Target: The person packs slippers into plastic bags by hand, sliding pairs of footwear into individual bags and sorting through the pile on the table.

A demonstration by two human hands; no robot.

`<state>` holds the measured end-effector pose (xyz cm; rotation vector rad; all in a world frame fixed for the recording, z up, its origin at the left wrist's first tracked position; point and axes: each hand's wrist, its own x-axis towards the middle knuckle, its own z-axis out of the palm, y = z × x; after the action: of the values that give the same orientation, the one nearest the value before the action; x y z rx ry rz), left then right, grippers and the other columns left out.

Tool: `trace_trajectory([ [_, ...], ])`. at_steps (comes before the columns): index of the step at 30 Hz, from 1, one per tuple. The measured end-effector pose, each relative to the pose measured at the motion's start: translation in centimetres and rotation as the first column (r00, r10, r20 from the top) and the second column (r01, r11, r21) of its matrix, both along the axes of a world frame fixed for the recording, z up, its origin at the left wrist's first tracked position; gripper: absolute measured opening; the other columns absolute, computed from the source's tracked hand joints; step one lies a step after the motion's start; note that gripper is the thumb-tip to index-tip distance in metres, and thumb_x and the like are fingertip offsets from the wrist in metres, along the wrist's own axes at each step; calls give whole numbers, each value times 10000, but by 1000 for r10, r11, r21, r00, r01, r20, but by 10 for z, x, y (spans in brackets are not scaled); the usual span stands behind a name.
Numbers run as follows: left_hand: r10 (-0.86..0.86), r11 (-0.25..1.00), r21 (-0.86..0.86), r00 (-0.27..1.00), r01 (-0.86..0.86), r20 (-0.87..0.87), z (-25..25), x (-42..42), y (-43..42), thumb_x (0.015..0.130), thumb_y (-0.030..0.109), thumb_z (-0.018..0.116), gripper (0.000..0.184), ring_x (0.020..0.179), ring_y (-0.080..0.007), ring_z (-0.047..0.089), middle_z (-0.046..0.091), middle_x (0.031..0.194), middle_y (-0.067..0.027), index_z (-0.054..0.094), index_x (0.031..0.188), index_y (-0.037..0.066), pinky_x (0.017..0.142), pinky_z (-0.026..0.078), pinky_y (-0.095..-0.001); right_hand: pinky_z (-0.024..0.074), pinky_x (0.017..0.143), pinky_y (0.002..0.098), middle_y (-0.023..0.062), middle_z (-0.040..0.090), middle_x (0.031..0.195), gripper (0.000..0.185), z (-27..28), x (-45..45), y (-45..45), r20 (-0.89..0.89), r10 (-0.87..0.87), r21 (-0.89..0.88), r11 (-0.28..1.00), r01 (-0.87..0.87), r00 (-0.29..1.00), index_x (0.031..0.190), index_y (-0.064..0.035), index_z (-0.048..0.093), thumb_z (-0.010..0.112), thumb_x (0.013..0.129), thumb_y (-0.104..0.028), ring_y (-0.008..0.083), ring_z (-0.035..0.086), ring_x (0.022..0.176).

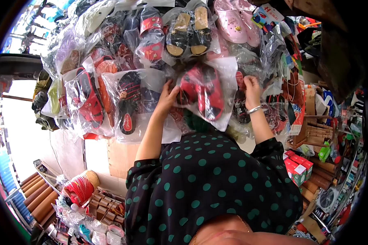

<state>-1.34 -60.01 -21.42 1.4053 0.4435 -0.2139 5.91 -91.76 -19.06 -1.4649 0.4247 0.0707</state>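
Between my hands, a clear plastic bag with red and black sandals (202, 92) hangs at a tilt. My left hand (166, 97) is at the bag's left side, its fingers bent against the plastic. At the right, my right hand (252, 87) has its fingers closed at the edge of a bag with a red-labelled shoe (240, 79); its fingertips are partly hidden. Left of my left hand hangs a bag with black sandals (129, 102). Black sandals with tan insoles (189, 32) and pink clogs (233, 24) hang above.
Bagged footwear fills the wall ahead, including red sandals (90, 100) at the left. Red boxes (297, 167) and a wooden stool (315, 130) stand at the right. Brown rolls (41, 196) and a red striped bundle (79, 188) are at the lower left.
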Motion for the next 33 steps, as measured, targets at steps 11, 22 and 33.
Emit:
trace_trajectory([
  [11,-184,982,-54,983,183,-8,6,-7,5,655,96,634,762,1026,-216,543,533,1174,-121,336,1355,39,882,447,-314,478,757,256,72,651,946,231,63,78,68,357,617,-519,755,-401,701,1087,-21,605,563,887,-130,111,603,853],
  [22,-37,899,-431,993,84,116,48,-48,26,575,60,586,802,930,-173,596,571,1127,-86,360,1344,11,678,504,-241,466,673,280,55,638,786,195,26,98,78,-200,954,-395,131,-909,224,972,12,619,580,824,-108,114,560,723],
  [33,183,849,-518,977,-103,106,45,-59,28,628,47,553,728,1098,-222,535,544,1193,-101,376,1333,15,944,413,-320,467,807,314,117,651,963,424,-14,85,123,71,952,-468,297,-833,299,1024,-29,614,763,709,-272,191,597,912],
])
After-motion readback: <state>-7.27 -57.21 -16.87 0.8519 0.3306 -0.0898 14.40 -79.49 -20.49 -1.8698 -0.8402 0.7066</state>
